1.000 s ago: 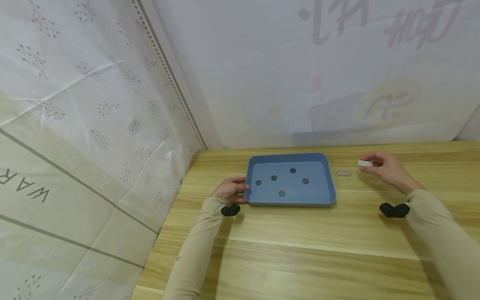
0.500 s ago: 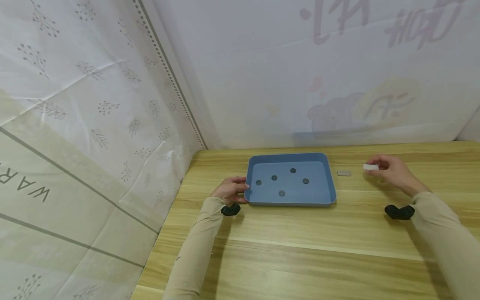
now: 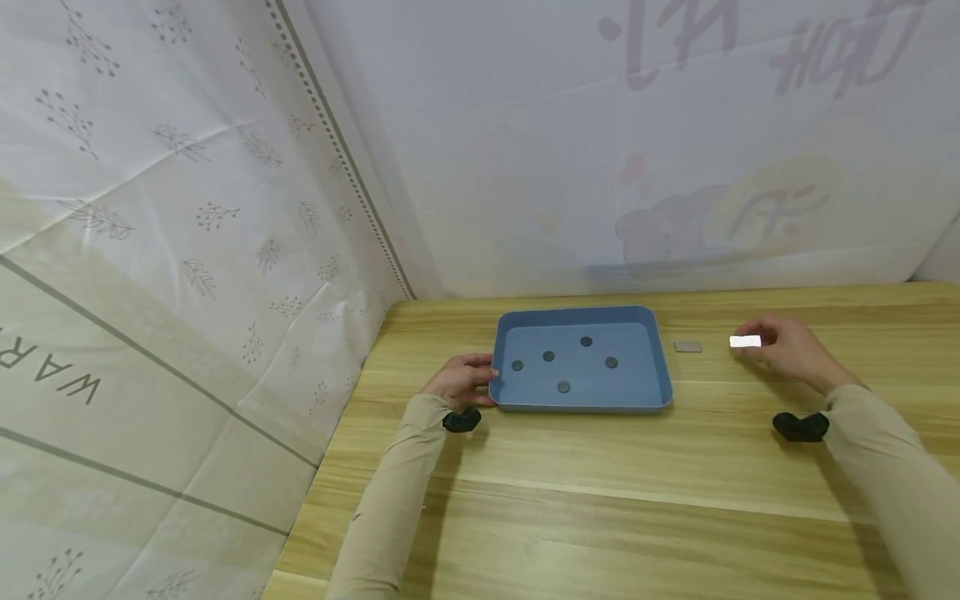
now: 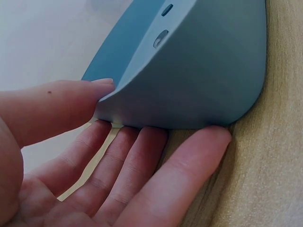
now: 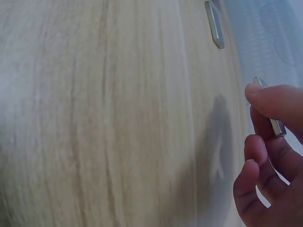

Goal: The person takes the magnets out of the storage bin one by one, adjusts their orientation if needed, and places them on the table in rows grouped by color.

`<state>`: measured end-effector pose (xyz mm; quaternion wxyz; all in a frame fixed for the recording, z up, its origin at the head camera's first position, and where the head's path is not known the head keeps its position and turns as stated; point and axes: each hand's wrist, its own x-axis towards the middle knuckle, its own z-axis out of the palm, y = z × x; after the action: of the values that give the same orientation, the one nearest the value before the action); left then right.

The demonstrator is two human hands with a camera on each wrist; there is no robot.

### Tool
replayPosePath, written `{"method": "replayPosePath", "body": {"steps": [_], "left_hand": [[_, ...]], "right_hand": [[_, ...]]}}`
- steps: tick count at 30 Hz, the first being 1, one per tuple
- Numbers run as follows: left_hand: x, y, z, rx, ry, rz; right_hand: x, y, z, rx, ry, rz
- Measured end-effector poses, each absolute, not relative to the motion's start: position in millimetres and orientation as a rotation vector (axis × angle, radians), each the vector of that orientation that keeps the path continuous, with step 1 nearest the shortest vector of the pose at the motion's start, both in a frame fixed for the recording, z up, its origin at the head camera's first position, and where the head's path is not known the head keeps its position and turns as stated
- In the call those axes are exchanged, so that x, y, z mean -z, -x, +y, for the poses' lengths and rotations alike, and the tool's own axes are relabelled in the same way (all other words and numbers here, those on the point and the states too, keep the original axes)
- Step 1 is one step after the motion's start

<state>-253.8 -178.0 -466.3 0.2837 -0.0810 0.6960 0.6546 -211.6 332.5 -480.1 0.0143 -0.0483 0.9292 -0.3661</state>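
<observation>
Head view: right of the frame's centre, the left hand [image 3: 459,381] gripped the left side of a blue tray [image 3: 637,389] holding five dark discs [image 3: 611,362]. At the right, the right hand [image 3: 797,352] pinched a bright rectangular piece [image 3: 745,342] above the wooden table [image 3: 570,500], near a grey plate [image 3: 687,347] lying on it. Left wrist view: the thumb lay over the tray's rim at centre left, the fingers against its outer wall. Right wrist view: thumb and fingers pinched the shiny piece at the right edge; the grey plate lay upper right.
</observation>
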Motion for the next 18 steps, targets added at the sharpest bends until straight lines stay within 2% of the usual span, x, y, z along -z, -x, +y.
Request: {"method": "replayPosePath", "body": {"steps": [18], "left_hand": [[465.7, 252.6, -177.3, -1.743, 0.217, 1.891]], "right_hand": [[484.7, 211.0, 333.2, 1.013, 0.209, 2.950]]}}
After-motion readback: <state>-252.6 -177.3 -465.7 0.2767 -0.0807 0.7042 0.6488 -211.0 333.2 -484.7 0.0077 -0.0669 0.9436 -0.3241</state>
